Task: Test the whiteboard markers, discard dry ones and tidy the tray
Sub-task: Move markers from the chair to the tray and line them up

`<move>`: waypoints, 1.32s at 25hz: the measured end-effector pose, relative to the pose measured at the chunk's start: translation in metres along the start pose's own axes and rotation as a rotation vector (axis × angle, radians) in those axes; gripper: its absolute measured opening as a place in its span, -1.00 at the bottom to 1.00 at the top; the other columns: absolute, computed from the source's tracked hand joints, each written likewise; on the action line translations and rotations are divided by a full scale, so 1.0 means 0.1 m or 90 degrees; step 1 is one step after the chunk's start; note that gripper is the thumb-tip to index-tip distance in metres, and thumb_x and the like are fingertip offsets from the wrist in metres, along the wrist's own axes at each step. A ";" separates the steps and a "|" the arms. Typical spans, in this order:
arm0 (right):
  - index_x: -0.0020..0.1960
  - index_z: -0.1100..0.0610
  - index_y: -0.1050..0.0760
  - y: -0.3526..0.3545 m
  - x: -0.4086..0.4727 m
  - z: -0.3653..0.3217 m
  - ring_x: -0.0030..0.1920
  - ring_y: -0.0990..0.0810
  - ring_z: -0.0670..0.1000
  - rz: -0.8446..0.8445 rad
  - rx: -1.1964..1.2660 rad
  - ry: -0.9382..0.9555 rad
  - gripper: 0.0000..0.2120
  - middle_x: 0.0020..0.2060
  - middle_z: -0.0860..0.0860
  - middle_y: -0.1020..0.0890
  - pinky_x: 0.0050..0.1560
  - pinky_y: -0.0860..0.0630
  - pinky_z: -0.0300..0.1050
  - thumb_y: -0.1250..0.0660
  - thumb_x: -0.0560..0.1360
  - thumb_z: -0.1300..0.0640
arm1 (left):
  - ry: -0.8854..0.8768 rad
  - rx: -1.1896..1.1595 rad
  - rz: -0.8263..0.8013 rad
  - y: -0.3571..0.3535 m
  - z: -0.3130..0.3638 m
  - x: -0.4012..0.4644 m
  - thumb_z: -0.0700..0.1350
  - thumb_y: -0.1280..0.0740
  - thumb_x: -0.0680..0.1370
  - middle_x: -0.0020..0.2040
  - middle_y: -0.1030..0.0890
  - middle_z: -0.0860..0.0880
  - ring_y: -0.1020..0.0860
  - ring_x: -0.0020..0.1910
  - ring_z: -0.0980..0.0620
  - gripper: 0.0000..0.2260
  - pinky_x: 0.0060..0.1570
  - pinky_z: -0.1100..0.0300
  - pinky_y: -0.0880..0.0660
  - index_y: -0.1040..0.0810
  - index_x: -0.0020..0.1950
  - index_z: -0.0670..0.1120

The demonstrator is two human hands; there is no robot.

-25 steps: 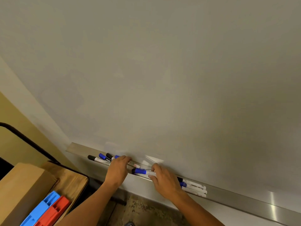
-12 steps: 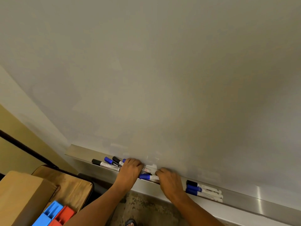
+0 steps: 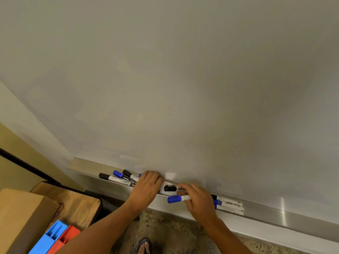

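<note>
A metal marker tray runs along the bottom of the whiteboard. My right hand is shut on a blue-capped marker, held just over the tray's front lip. A black-capped marker lies in the tray between my hands. My left hand rests palm-down over markers in the tray, and what its fingers hold is hidden. A loose heap of black and blue markers lies left of it. Three markers lie side by side in a neat group right of my right hand.
At lower left a wooden table carries a cardboard box plus a blue block and a red block. A black bar crosses the yellow wall. My sandalled foot stands on speckled floor.
The view has shifted slightly. My right hand has drawn the blue-capped marker out over the tray's front lip. A black-capped marker now shows between my hands.
</note>
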State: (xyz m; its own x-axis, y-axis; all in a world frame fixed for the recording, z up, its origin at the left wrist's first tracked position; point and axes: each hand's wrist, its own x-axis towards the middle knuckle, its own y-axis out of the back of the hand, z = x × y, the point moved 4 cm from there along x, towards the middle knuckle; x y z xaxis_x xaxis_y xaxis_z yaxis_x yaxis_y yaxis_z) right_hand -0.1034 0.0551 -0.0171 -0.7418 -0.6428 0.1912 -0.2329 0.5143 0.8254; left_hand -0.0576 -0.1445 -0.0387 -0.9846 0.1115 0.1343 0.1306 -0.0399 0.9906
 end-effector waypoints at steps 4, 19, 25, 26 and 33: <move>0.17 0.03 -0.55 0.39 -0.15 0.16 -0.14 -0.63 -0.10 0.108 0.058 -0.052 -0.64 -0.07 -0.07 -0.64 -0.10 -0.61 -0.25 -0.38 0.40 0.25 | -0.035 -0.048 0.063 0.17 0.29 0.00 -0.16 -0.34 0.41 0.09 -0.57 -0.04 -0.59 -0.09 0.00 -0.67 -0.03 0.08 -0.60 -0.50 0.17 -0.04; 0.20 -0.07 -0.41 1.05 -0.67 0.66 -0.26 -0.59 -0.08 0.268 0.045 -0.176 -0.63 -0.04 -0.15 -0.50 -0.25 -0.43 -0.49 -0.37 0.44 0.15 | -0.098 -0.076 -0.098 -0.19 0.99 0.27 -0.14 -0.58 0.33 -0.07 -0.59 0.04 -0.57 -0.23 0.08 -0.66 -0.28 0.25 -0.53 -0.66 0.07 0.04; 0.21 0.00 -0.47 1.01 -0.79 0.76 -0.25 -0.59 -0.04 0.262 0.029 -0.198 -0.57 -0.04 0.02 -0.60 -0.28 -0.48 -0.44 -0.51 0.43 0.28 | -0.051 -0.104 -0.134 -0.21 1.13 0.29 -0.22 -0.37 0.56 0.21 -0.53 -0.04 -0.52 0.13 -0.03 -0.63 0.17 0.12 -0.45 -0.52 0.35 0.00; 0.21 0.05 -0.51 1.00 -0.79 0.76 -0.25 -0.60 -0.04 0.263 0.026 -0.203 -0.62 -0.04 0.02 -0.60 -0.28 -0.49 -0.42 -0.50 0.45 0.26 | -0.050 -0.102 -0.123 -0.25 1.13 0.30 -0.24 -0.30 0.59 0.28 -0.49 -0.05 -0.48 0.21 -0.04 -0.60 0.26 0.10 -0.39 -0.46 0.42 -0.01; 0.22 0.11 -0.58 0.96 -0.75 0.73 -0.22 -0.62 -0.01 0.244 0.024 -0.214 -0.70 -0.03 -0.10 -0.52 -0.27 -0.62 -0.25 -0.45 0.50 0.21 | -0.048 -0.154 -0.094 -0.37 1.17 0.21 -0.33 -0.30 0.54 0.32 -0.49 -0.06 -0.45 0.26 -0.04 -0.53 0.27 0.15 -0.41 -0.42 0.45 -0.09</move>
State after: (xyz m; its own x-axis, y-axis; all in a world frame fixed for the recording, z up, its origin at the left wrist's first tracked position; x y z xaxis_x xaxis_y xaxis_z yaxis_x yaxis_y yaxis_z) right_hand -0.1163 0.1942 0.0088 -0.9379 -0.1891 0.2908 0.0782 0.7014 0.7085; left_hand -0.0695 -0.0249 -0.0699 -0.9783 0.2073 -0.0006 -0.0540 -0.2519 0.9662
